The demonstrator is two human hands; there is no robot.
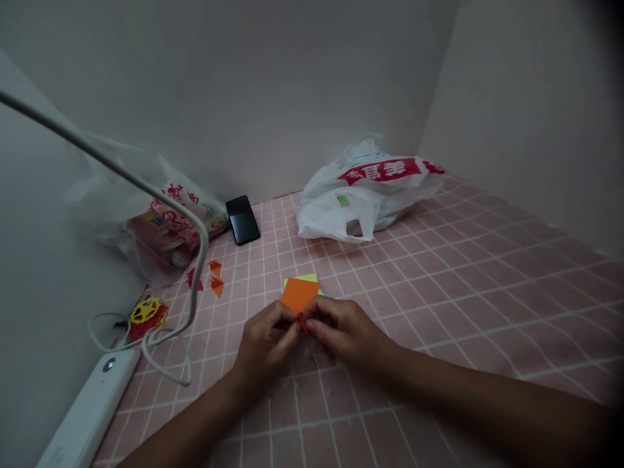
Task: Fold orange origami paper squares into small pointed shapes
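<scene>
Between the fingertips of both hands is a small folded piece of orange paper [303, 322], mostly covered by the fingers. My left hand [266, 335] pinches it from the left, thumb and index finger closed. My right hand [344, 328] pinches it from the other side. Just beyond the fingers lies a stack of square paper, an orange sheet [299, 294] on top and a yellow sheet [309, 277] showing behind it. Off to the left rest two small folded orange paper pieces [217, 286] beside a red one [195, 279].
A black phone [242, 220] lies near the wall. Plastic bags stand at the left [166, 227] and the back [361, 195]. Along the left edge are a white power strip [92, 406], a yellow gear-shaped piece [145, 311] and a white cable [197, 260] arching across the view.
</scene>
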